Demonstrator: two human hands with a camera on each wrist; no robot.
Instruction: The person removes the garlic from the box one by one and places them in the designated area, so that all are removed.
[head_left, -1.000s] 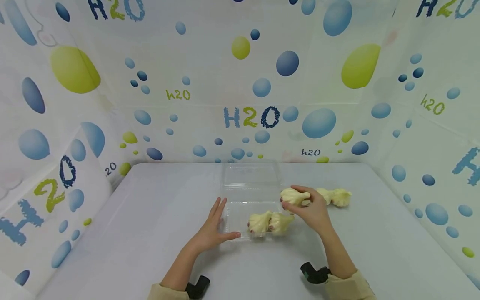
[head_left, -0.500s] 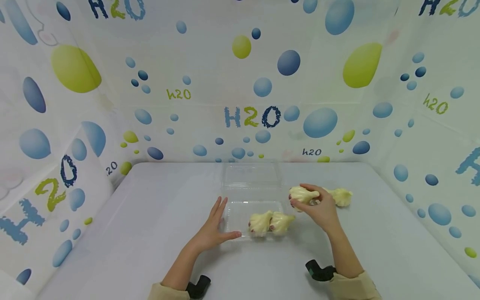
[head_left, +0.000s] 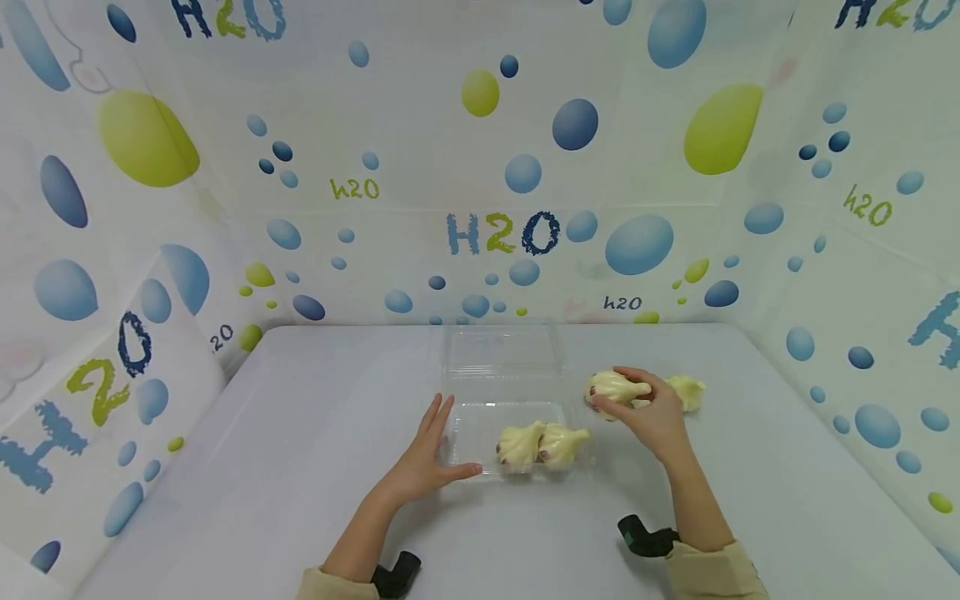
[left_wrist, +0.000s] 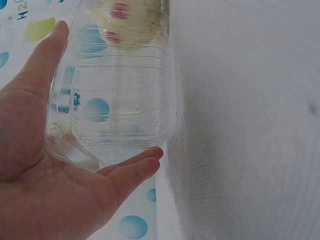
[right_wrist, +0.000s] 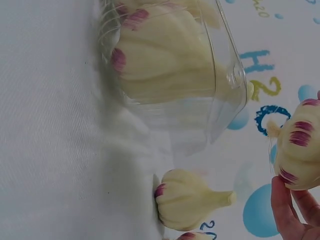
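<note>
With thumb and fingers, my right hand point(head_left: 656, 417) grips a garlic bulb point(head_left: 615, 389) above the table, right of a clear plastic clamshell box point(head_left: 468, 433). The same garlic bulb point(right_wrist: 300, 145) shows its purple-streaked base at the right wrist view's edge. Two more bulbs lie side by side in the box's right part, a left garlic bulb point(head_left: 517, 448) and a right garlic bulb point(head_left: 561, 446), its neck over the rim. My left hand point(head_left: 420, 462) rests against the box's left end, fingers and thumb spread straight; the left wrist view shows them touching its wall.
The box's clear lid point(head_left: 502, 354) lies folded back, away from me. Beyond my right hand lies a loose garlic bulb point(head_left: 686, 392), partly hidden by it. In the right wrist view a garlic bulb point(right_wrist: 190, 200) rests on the table, with part of another below.
My right hand has moved right, away from the box, with the garlic bulb, and now covers more of the bulbs behind. My left hand and the box have stayed in place.
</note>
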